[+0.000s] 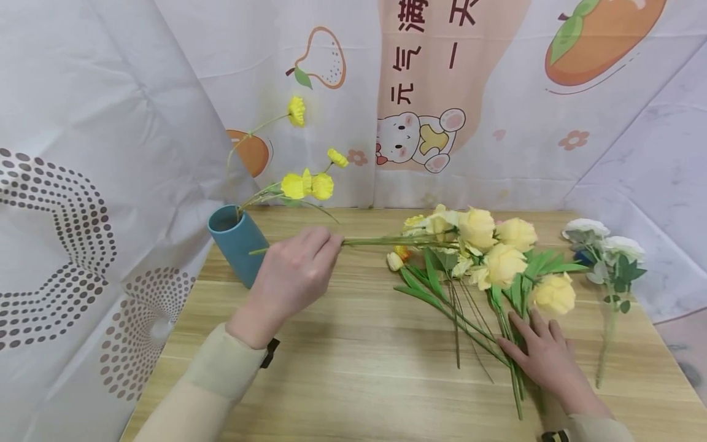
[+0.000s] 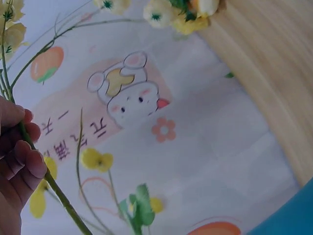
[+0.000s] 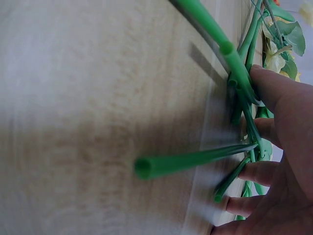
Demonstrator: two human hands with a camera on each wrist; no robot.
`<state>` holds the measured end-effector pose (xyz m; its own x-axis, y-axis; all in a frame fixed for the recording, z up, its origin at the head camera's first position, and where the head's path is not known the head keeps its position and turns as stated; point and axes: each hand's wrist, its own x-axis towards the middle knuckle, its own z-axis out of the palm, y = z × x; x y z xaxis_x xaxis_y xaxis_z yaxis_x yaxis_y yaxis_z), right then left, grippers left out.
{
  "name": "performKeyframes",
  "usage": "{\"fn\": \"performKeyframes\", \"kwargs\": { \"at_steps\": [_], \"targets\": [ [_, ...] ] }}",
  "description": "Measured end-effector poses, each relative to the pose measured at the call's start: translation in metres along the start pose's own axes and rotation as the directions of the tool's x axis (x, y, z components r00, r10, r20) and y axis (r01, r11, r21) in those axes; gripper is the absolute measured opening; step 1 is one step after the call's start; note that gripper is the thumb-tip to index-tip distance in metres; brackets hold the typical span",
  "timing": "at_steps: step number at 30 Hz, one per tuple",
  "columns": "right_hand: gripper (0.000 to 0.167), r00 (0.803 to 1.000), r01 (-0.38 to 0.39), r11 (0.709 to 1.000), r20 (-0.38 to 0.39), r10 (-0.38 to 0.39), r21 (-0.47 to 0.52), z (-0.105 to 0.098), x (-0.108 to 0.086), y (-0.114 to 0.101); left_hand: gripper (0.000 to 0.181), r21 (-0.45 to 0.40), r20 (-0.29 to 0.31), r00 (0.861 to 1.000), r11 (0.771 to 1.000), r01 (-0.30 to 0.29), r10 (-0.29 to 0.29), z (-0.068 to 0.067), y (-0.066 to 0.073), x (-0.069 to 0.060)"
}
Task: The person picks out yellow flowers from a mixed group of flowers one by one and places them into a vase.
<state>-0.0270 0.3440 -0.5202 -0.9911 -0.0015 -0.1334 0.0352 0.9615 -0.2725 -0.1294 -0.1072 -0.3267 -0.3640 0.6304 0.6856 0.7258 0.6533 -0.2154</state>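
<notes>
My left hand (image 1: 298,270) grips a long green stem (image 2: 61,196); the stem's cut end points left, in front of the blue vase (image 1: 237,245). To the right, the stem reaches pale yellow flowers (image 1: 436,224) above the table. My right hand (image 1: 552,362) rests with spread fingers on green stems (image 1: 510,350) below several yellow roses (image 1: 505,264). In the right wrist view the fingers (image 3: 259,171) lie against those stems without curling round them. Yellow flowers (image 1: 306,184) on thin stems lean out of the vase to the right.
White flowers (image 1: 621,248) with a pale stem lie at the table's right side, a dark blue object (image 1: 583,258) beside them. An orange and white tulip bunch (image 1: 395,261) lies left of the roses. A printed cloth (image 1: 342,123) hangs behind the wooden table (image 1: 353,380).
</notes>
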Motion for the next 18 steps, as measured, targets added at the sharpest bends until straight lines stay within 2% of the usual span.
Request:
{"fn": "performKeyframes", "kwargs": {
  "at_steps": [5,12,16,18],
  "targets": [
    [0.08,1.0,-0.002,1.0,0.007,0.002,-0.003,-0.001,0.001,0.0,0.014,0.011,-0.07,0.998,1.0,0.001,-0.001,-0.008,-0.015,0.007],
    [0.081,1.0,-0.007,1.0,0.016,0.007,0.003,0.0,-0.001,0.001,0.01,-0.018,-0.171,0.985,1.0,-0.008,0.005,-0.023,-0.035,0.019],
    [0.081,1.0,-0.013,1.0,0.018,0.013,0.001,0.0,-0.001,0.001,0.01,-0.037,-0.188,0.981,0.999,0.037,-0.043,-0.031,-0.048,0.027],
    [0.081,1.0,-0.015,1.0,0.018,0.015,-0.001,0.0,-0.001,0.0,0.011,-0.042,-0.178,0.982,0.998,0.056,-0.062,-0.034,-0.055,0.03]
  ]
}}
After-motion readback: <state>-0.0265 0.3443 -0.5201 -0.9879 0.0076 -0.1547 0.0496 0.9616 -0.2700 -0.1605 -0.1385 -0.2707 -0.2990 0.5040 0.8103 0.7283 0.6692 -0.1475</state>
